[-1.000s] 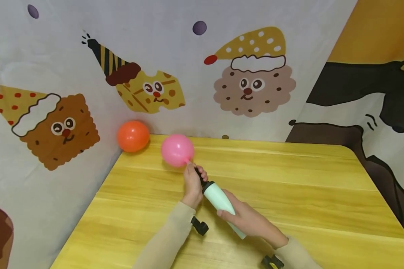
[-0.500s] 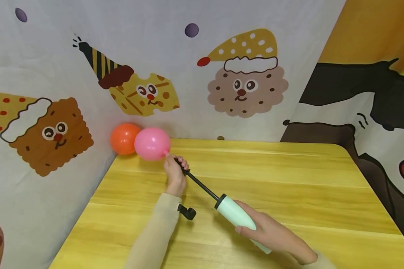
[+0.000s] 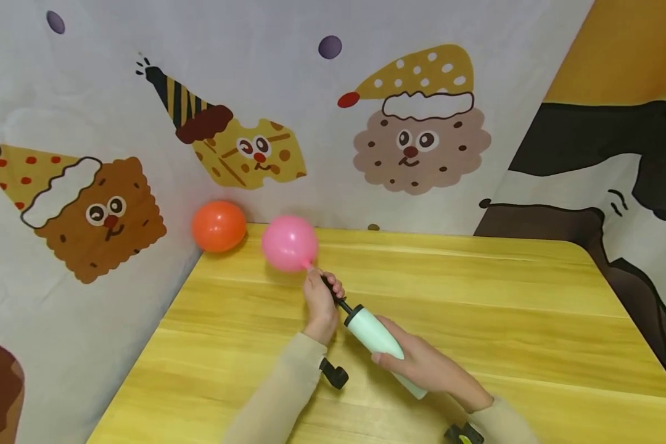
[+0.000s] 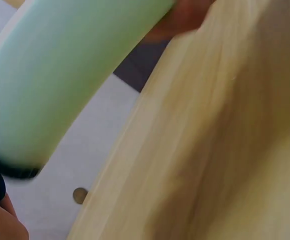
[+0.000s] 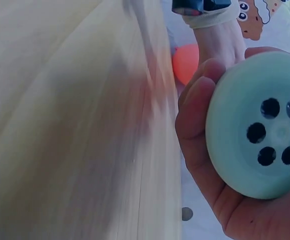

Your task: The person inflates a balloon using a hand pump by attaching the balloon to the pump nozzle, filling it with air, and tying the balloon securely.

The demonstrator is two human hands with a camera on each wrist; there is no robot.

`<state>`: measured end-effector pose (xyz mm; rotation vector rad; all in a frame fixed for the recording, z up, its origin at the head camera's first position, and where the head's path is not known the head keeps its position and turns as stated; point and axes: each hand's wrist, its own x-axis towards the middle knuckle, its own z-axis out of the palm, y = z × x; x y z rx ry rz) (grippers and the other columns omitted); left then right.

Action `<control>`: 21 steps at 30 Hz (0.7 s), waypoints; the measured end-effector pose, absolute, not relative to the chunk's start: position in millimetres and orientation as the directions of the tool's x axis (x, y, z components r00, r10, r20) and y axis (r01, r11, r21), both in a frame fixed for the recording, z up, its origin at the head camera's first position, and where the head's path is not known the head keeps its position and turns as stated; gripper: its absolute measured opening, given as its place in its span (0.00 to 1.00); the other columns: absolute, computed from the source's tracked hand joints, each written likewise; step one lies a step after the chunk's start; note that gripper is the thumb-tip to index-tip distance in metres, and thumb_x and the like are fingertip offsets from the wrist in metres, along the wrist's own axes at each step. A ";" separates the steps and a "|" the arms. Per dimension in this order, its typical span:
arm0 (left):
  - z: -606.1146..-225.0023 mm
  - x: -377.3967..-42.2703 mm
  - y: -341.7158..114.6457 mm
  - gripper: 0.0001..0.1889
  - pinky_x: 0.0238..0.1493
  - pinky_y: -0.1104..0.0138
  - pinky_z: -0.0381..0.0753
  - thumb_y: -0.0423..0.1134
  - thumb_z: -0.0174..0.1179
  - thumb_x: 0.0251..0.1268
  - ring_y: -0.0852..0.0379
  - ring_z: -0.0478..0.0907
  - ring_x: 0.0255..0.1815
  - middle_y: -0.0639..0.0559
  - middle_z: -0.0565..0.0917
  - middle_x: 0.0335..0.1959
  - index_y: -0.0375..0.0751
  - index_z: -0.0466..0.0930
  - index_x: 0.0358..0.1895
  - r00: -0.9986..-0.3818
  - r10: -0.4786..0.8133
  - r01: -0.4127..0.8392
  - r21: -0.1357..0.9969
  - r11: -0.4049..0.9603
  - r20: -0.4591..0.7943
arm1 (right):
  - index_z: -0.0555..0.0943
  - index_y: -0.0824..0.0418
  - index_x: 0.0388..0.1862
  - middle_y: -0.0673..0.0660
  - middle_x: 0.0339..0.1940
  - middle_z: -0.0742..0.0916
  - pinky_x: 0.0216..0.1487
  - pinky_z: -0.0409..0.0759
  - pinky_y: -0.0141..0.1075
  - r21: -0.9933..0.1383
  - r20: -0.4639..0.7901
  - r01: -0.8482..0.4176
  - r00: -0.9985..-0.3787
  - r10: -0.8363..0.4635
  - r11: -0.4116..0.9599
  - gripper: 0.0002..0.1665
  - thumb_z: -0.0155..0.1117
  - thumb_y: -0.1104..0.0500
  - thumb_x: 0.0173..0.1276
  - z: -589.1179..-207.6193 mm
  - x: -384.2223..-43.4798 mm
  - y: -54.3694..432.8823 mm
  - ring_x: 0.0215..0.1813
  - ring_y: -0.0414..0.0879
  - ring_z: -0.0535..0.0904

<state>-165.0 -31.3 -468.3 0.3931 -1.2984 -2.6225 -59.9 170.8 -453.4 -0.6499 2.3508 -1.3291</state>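
In the head view a mint-green hand pump [image 3: 374,333] slants above the table, its black front end towards the pink balloon [image 3: 290,243]. My left hand [image 3: 320,299] grips the black nozzle end and the balloon's neck. Round the mint barrel curls my right hand [image 3: 416,357]. A short length of black rod [image 3: 344,304] shows between nozzle and barrel. The right wrist view shows the pump's round end [image 5: 255,165] with several holes, held in the right hand's fingers [image 5: 195,135]. In the left wrist view the barrel [image 4: 70,75] fills the upper left.
An orange balloon [image 3: 219,226] sits at the table's far left corner, by the cloth wall. The wooden table [image 3: 505,320] reaches back to a white cloth [image 3: 322,142] printed with cartoon food. Dark straps with small devices sit at both wrists.
My right hand drew the barrel back, baring a long black rod, then moved it forward most of the way. The left hand has kept its grip on the nozzle and balloon neck.
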 end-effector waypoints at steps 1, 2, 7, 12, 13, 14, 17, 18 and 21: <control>-469.2 -163.2 -29.1 0.22 0.18 0.73 0.68 0.46 0.32 0.89 0.63 0.66 0.16 0.55 0.70 0.21 0.43 0.67 0.32 -0.949 -0.274 0.041 0.803 -0.595 -0.154 | 0.55 0.49 0.85 0.59 0.47 0.83 0.28 0.83 0.39 -0.869 -0.085 -0.209 -0.829 -0.552 0.448 0.42 0.60 0.46 0.80 -454.0 -62.2 168.9 0.34 0.44 0.82; -470.3 -161.7 -27.2 0.22 0.18 0.73 0.68 0.46 0.32 0.88 0.63 0.66 0.16 0.55 0.70 0.21 0.43 0.67 0.32 -0.951 -0.268 0.033 0.807 -0.589 -0.157 | 0.55 0.48 0.85 0.59 0.47 0.83 0.28 0.83 0.39 -0.872 -0.086 -0.205 -0.830 -0.551 0.444 0.42 0.60 0.46 0.80 -454.4 -64.4 167.1 0.33 0.45 0.82; -473.8 -158.3 -24.5 0.21 0.18 0.73 0.68 0.45 0.34 0.88 0.63 0.66 0.16 0.55 0.70 0.20 0.44 0.67 0.30 -0.948 -0.265 0.011 0.812 -0.583 -0.178 | 0.55 0.47 0.85 0.61 0.47 0.83 0.26 0.83 0.41 -0.887 -0.088 -0.189 -0.826 -0.556 0.421 0.42 0.61 0.46 0.79 -455.5 -70.0 161.2 0.32 0.50 0.84; -472.7 -164.1 -31.1 0.23 0.17 0.73 0.68 0.47 0.33 0.89 0.63 0.66 0.15 0.55 0.70 0.20 0.42 0.67 0.30 -0.949 -0.273 0.039 0.803 -0.595 -0.157 | 0.54 0.48 0.85 0.62 0.45 0.82 0.23 0.83 0.41 -0.896 -0.096 -0.167 -0.831 -0.548 0.411 0.42 0.60 0.46 0.80 -454.7 -67.6 157.9 0.29 0.51 0.84; -471.1 -166.3 -33.8 0.24 0.17 0.73 0.68 0.48 0.33 0.89 0.63 0.66 0.15 0.55 0.71 0.19 0.42 0.67 0.30 -0.949 -0.279 0.049 0.803 -0.594 -0.148 | 0.54 0.48 0.85 0.63 0.46 0.83 0.23 0.83 0.41 -0.897 -0.093 -0.168 -0.833 -0.545 0.410 0.42 0.59 0.46 0.80 -454.2 -66.0 158.2 0.29 0.51 0.84; -469.3 -169.3 -36.9 0.24 0.17 0.73 0.68 0.47 0.33 0.89 0.63 0.66 0.15 0.55 0.71 0.19 0.42 0.67 0.30 -0.948 -0.286 0.062 0.802 -0.595 -0.139 | 0.53 0.48 0.85 0.63 0.47 0.83 0.23 0.83 0.41 -0.894 -0.095 -0.168 -0.836 -0.541 0.415 0.42 0.59 0.45 0.80 -453.5 -63.5 159.3 0.29 0.50 0.84; -463.5 -179.2 -47.6 0.23 0.16 0.73 0.67 0.45 0.33 0.88 0.63 0.66 0.14 0.55 0.71 0.19 0.44 0.67 0.29 -0.939 -0.319 0.098 0.794 -0.601 -0.125 | 0.53 0.49 0.85 0.61 0.50 0.83 0.26 0.83 0.39 -0.878 -0.105 -0.173 -0.839 -0.534 0.445 0.43 0.59 0.45 0.80 -450.7 -52.8 168.5 0.34 0.47 0.83; -462.0 -182.4 -51.6 0.23 0.15 0.74 0.67 0.46 0.33 0.88 0.64 0.65 0.14 0.56 0.71 0.19 0.44 0.67 0.29 -0.934 -0.332 0.108 0.786 -0.609 -0.128 | 0.53 0.49 0.85 0.60 0.51 0.83 0.27 0.83 0.39 -0.875 -0.109 -0.176 -0.836 -0.537 0.451 0.42 0.59 0.46 0.80 -449.5 -48.9 173.0 0.35 0.46 0.83; -458.6 -189.8 -61.8 0.21 0.15 0.75 0.65 0.47 0.34 0.88 0.64 0.65 0.14 0.56 0.70 0.19 0.45 0.65 0.30 -0.923 -0.360 0.134 0.763 -0.632 -0.136 | 0.52 0.48 0.86 0.58 0.49 0.82 0.29 0.82 0.38 -0.868 -0.123 -0.181 -0.823 -0.554 0.462 0.42 0.59 0.47 0.81 -445.9 -38.9 186.7 0.37 0.45 0.82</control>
